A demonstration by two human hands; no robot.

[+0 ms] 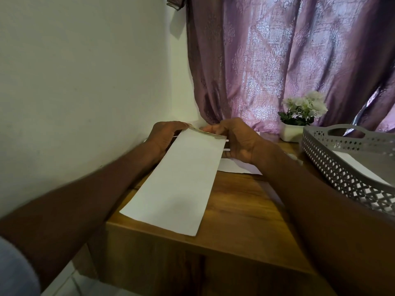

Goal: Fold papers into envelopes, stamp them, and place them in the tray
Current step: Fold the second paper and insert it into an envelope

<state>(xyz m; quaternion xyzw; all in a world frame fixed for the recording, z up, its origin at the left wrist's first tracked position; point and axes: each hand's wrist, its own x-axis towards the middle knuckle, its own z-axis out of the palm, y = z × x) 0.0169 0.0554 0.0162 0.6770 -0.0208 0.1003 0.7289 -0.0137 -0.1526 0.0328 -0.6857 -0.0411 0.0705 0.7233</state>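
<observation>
A long white folded paper (179, 180) slopes from the wooden table's near-left edge up to both my hands. My left hand (164, 137) grips its far left corner, fingers curled over the top edge. My right hand (237, 139) pinches the far right corner, with thin white sheet edges showing beside the thumb. A grey perforated tray (333, 165) with a handle stands on the right and holds a white paper (359, 167). More white paper (237, 167) lies flat on the table under my right hand.
The wooden table (241, 201) stands in a corner, with a white wall on the left and a purple curtain (288, 60) behind. A white pot of white flowers (299, 118) sits at the back beside the tray.
</observation>
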